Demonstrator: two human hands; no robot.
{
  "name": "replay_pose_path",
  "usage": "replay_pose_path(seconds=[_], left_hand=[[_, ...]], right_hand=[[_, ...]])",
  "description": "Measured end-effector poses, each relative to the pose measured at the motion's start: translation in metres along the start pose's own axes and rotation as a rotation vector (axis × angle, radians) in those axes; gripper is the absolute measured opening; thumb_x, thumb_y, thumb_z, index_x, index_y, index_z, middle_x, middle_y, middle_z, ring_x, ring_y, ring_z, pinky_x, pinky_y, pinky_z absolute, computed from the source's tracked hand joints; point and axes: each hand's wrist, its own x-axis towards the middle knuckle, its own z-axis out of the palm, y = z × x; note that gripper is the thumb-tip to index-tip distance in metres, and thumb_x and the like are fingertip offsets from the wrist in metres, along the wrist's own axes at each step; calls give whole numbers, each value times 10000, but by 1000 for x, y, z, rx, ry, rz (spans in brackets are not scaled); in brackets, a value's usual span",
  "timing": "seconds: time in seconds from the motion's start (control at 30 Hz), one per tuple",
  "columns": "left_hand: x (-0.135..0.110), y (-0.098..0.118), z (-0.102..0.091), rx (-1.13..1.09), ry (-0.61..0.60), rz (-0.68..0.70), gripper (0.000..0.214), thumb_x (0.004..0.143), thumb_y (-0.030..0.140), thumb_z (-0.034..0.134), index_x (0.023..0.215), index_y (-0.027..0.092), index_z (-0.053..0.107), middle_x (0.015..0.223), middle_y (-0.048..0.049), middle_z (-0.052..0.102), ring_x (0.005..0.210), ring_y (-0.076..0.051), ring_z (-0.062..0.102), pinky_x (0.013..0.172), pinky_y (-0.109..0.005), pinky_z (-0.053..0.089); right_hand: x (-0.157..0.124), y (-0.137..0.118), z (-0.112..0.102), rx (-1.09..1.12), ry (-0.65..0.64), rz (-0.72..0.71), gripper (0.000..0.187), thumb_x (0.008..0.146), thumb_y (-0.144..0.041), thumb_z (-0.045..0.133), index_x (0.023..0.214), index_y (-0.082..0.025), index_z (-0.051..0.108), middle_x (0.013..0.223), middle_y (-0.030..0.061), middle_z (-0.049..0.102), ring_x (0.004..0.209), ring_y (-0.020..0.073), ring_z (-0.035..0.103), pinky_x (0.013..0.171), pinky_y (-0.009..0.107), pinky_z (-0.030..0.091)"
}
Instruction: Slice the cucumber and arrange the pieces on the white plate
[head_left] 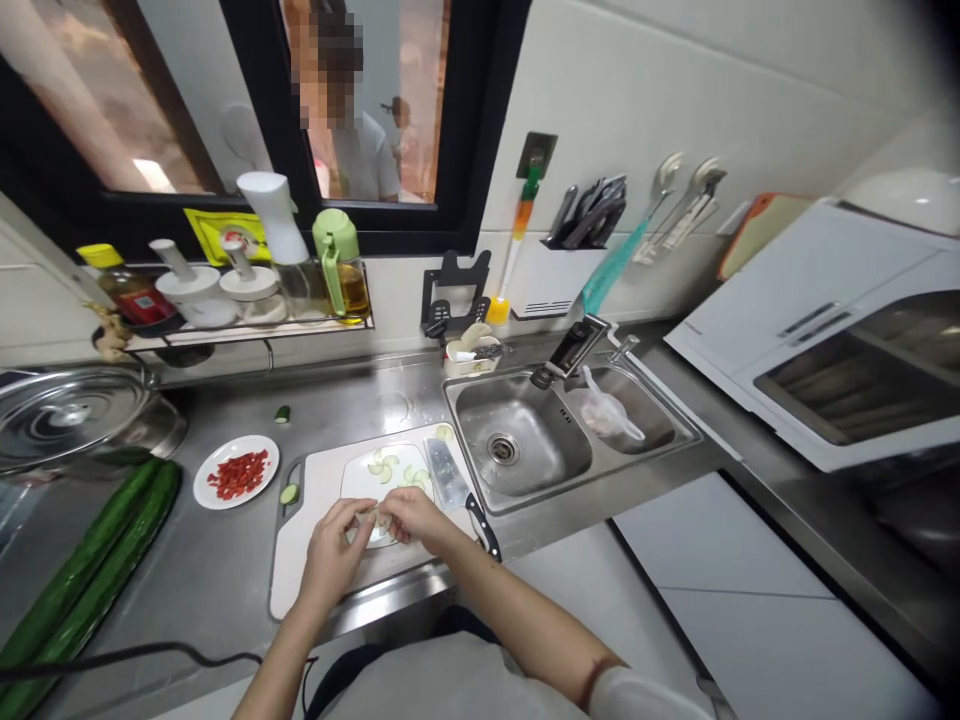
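Observation:
My left hand [332, 550] and my right hand [418, 518] meet above the near part of a white square plate [354, 482]. Both are closed in a pinch around thin, pale cucumber slices [383, 521], partly hidden by the fingers. Farther back on the plate, more cucumber slices [384, 467] lie fanned out in small groups. Under the plate is a light cutting board [306, 540]. A kitchen knife [448, 474] with a black handle rests on its right side, close to my right forearm. A cucumber end piece [289, 494] sits by the board's left handle.
Left of the board stands a plate [199, 488] of chopped red pepper [238, 474]. Long cucumbers [97, 560] and a lidded steel pot [71, 415] are farther left. A double sink [517, 430] with a faucet [570, 350] is at right. Behind the window, a person [360, 150] stands.

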Motion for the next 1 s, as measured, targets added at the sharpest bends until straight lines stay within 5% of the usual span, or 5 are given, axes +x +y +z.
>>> replay_pose_path(seconds=[0.17, 0.27, 0.53, 1.0], left_hand=[[-3, 9, 8, -544, -43, -585, 532, 727, 629, 565, 984, 164, 590, 645, 1, 595, 476, -99, 465, 460, -205, 332], [-4, 16, 8, -784, -143, -765, 531, 725, 595, 612, 1044, 174, 560, 710, -17, 634, 512, -95, 524, 458, -179, 333], [4, 19, -3, -903, -115, -693, 533, 661, 382, 754, 1131, 227, 556, 903, -16, 644, 658, -69, 574, 580, -170, 420], [10, 9, -6, -925, -34, -599, 642, 525, 260, 827, 1104, 178, 562, 719, 33, 584, 598, -47, 525, 543, -156, 348]], right_hand=[[3, -5, -6, -42, 21, -65, 127, 723, -207, 514, 615, -168, 568, 417, -68, 465, 366, 57, 406, 381, 166, 293], [1, -10, -9, -88, -24, -98, 128, 731, -197, 515, 617, -165, 564, 422, -68, 477, 374, 56, 421, 397, 162, 311], [4, -20, -18, -218, -176, -153, 99, 706, -207, 535, 639, -157, 588, 457, -65, 502, 425, 58, 470, 437, 156, 340], [18, -19, -23, -309, -187, -166, 135, 694, -288, 607, 659, -159, 586, 428, -73, 457, 437, 59, 429, 459, 172, 305]])
